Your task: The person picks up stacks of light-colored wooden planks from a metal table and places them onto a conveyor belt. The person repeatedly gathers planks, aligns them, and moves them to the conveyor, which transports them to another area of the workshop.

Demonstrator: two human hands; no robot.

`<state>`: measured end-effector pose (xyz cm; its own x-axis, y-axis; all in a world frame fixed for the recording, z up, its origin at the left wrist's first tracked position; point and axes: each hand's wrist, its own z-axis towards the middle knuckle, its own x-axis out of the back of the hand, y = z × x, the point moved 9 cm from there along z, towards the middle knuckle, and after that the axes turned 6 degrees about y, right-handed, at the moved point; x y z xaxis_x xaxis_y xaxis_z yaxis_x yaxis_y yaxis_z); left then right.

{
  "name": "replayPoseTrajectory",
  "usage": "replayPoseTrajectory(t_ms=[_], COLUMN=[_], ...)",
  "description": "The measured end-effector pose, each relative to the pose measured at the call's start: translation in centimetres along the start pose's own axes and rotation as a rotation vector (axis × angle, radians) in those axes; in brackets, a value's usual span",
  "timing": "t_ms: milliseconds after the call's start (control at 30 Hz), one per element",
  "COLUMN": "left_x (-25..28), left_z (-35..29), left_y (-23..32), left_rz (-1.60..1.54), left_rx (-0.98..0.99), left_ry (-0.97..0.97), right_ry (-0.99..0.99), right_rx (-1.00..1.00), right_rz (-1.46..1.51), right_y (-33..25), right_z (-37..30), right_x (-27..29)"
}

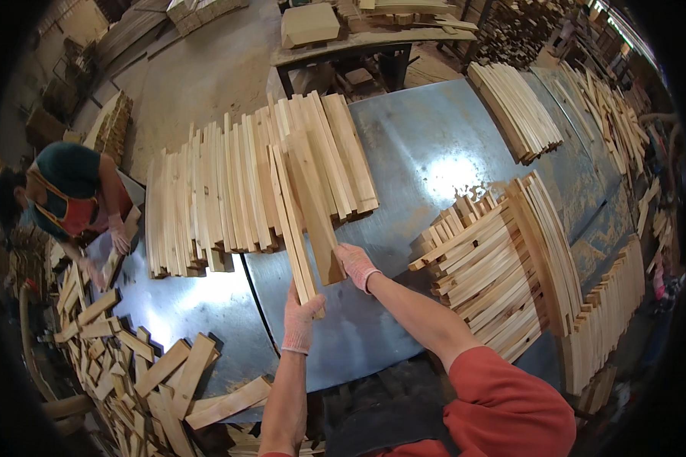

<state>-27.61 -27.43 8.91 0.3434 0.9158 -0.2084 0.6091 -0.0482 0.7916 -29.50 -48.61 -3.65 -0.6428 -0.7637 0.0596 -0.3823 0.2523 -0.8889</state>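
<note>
Head view, seen from where I stand:

Item: left hand (299,324), gloved; closed round the near end of a strip (296,244), narrow, possibly doubled; whether one piece or two, I cannot tell.

Item: right hand (356,266), gloved; holding a board (314,206), wider, by its right edge near the close end; fingers partly hidden.

Item: strip and board, side by side, a gap between them at the near ends; far ends over the row (198,198) of upright-lying lengths, near ends over the table (404,152), metal-topped.

Item: stack (488,274), right of the right hand; offcuts (152,381), strewn to the left.

Handling, in my judgement: grip each piece firmly near its end, wrists level, since long timber tips easily. Keep the far ends from snagging the row. Hold fingertips out of the gap, lest the pieces pinch. Keep both faces visible, for knots and splits. Square the near ends before letting go.
</note>
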Motion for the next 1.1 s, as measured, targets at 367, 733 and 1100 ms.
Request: replayPoseTrajectory(t_ms=[367, 733, 1100], left_x=[-8.0, -11.3, 4.3], left_z=[-8.6, -10.3, -9.2], left_y=[0.0, -10.0, -11.1], left_rz=[0.579, 0.447, 0.535], left_rx=[-0.307, -0.080, 0.128], left_ry=[-0.028, -0.583, -0.227], right_ry=[0.295, 0.640, 0.969], right_rx=[0.341, -0.009, 0.031], right_rz=[-0.183, -0.836, -1.269], right_y=[-25.2, -17.0, -8.4], right_z=[-13.4, -26.4, -29.6], right_x=[6.1, 38.4, 52.1])
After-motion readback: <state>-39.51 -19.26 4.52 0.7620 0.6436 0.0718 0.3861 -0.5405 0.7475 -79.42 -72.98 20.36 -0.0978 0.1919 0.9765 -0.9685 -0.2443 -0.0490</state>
